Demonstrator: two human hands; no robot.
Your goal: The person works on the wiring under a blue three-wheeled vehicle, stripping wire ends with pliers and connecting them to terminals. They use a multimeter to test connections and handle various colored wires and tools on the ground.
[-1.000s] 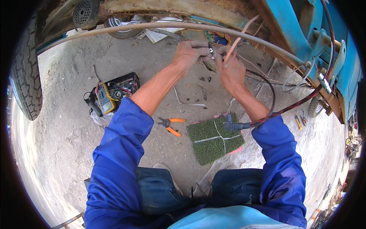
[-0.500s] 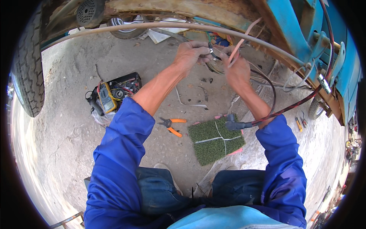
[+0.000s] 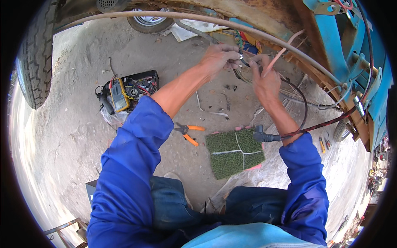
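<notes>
My left hand (image 3: 221,60) is closed, its thumb and fingers pinching a thin black cable (image 3: 245,63) below the vehicle's edge. A small white piece (image 3: 241,57) shows at its fingertips; I cannot tell what it is. Just to the right, my right hand (image 3: 266,80) is closed on the same cable, fingers partly hidden. Across its fingers runs a pale pink tube (image 3: 276,59), coming down from the frame. Beside my right forearm hangs a black angled plug (image 3: 266,135) on a red-and-black braided cable (image 3: 320,126).
Orange-handled pliers (image 3: 190,134) and a tied green turf mat (image 3: 233,155) lie on the ground before my knees. A black tool box (image 3: 144,82) with a yellow multimeter (image 3: 119,95) stands left. The vehicle's rusty pipe (image 3: 198,17) arches overhead; more hand tools (image 3: 324,144) lie right.
The whole view has shifted a little, with the vehicle frame higher at the left. Both hands stay on the black cable, and the pink tube lies straighter across my right hand.
</notes>
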